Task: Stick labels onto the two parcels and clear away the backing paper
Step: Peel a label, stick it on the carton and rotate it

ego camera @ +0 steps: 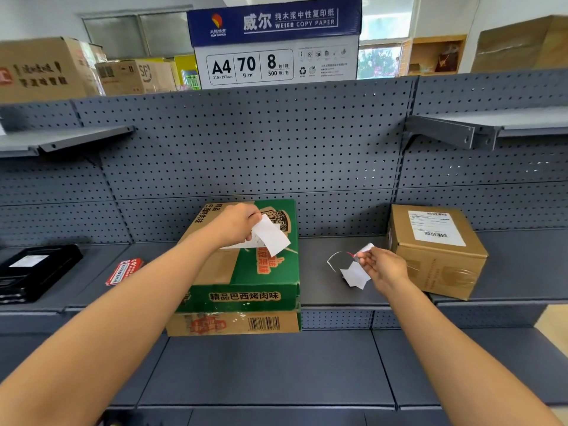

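Grey pegboard shelving (338,272) bears 2 parcels; left grip (236,224) pinches a label (272,235), right grip (382,265) pinches backing paper (355,275).

The shelf (332,290) is dull grey metal, and its back wall (246,142) is full of little holes. Both boxes are cardboard: the green box (246,281) looks printed and a bit shiny, the brown box (436,259) plain with a white paper label (435,227).

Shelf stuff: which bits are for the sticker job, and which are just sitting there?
For the job: green box; brown box with its label; white paper in the left hand; paper scraps in the right hand.

Just lying about: black device; red packet; copy paper carton; cardboard boxes up top.
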### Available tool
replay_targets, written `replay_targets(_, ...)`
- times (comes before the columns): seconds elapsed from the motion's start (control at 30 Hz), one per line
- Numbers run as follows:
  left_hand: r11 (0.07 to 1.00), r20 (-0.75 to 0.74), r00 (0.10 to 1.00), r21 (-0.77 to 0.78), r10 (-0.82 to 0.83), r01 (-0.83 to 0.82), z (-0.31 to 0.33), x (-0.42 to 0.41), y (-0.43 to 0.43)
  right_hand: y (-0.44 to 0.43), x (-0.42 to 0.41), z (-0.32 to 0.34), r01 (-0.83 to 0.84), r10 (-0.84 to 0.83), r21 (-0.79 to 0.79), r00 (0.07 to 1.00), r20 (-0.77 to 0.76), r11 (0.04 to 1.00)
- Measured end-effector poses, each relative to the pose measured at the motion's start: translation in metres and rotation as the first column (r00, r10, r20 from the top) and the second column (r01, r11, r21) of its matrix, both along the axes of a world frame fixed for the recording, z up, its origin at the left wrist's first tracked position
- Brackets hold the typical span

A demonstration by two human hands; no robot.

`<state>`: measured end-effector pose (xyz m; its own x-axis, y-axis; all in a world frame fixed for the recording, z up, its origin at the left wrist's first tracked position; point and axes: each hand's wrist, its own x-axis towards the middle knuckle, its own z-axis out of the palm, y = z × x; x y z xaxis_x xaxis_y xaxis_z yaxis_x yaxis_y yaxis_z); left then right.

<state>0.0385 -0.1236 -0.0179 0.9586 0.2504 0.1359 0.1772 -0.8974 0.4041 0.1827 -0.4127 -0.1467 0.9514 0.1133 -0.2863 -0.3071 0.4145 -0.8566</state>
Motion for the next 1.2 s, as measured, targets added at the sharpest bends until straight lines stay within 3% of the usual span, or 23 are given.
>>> replay_targets(0.3,0.989,0.087,0.989,-0.075,-0.122,0.128,-0.013,0.014,-0.001,0.012,0.01,-0.015,0.007,-0.011,-0.115,0.999,-0.032,0.993)
replay_targets(0.4,0.981,0.113,0.982,-0.101,-0.153,0.164,-0.015,0.02,0.001,0.018,0.008,-0.008,0.024,-0.029,-0.262,0.999,-0.014,0.965)
replay_targets(0.47,0.975,0.127,0.977,-0.113,-0.174,0.189,-0.016,0.023,0.003,0.022,0.003,-0.003,0.084,-0.039,-0.475,0.994,0.103,0.876)
replay_targets(0.57,0.968,0.132,0.969,-0.115,-0.209,0.225,-0.014,0.024,0.007,0.034,-0.001,0.01,0.243,0.02,-0.73,0.943,0.332,0.639)
replay_targets(0.63,0.964,0.124,0.966,-0.114,-0.226,0.24,-0.013,0.026,0.006,0.042,-0.01,0.026,0.232,0.109,-0.695,0.906,0.409,0.68)
replay_targets(0.73,0.963,0.131,0.965,-0.117,-0.227,0.242,-0.01,0.026,0.007,0.058,-0.033,0.051,0.005,0.319,-0.592,0.839,0.441,0.806)
replay_targets(0.83,0.963,0.126,0.968,-0.134,-0.216,0.232,-0.012,0.023,0.008,0.069,-0.056,0.073,-0.098,0.458,-0.613,0.757,0.466,0.784)
replay_targets(0.97,0.975,0.181,0.973,-0.144,-0.141,0.169,-0.016,0.013,0.004,0.078,-0.077,0.088,0.075,0.408,-0.642,0.715,0.568,0.763)
replay_targets(1.2,0.986,0.482,0.871,-0.164,0.09,-0.012,-0.014,-0.029,-0.027,0.097,-0.13,0.103,-0.044,0.492,-0.618,0.649,0.579,0.785)
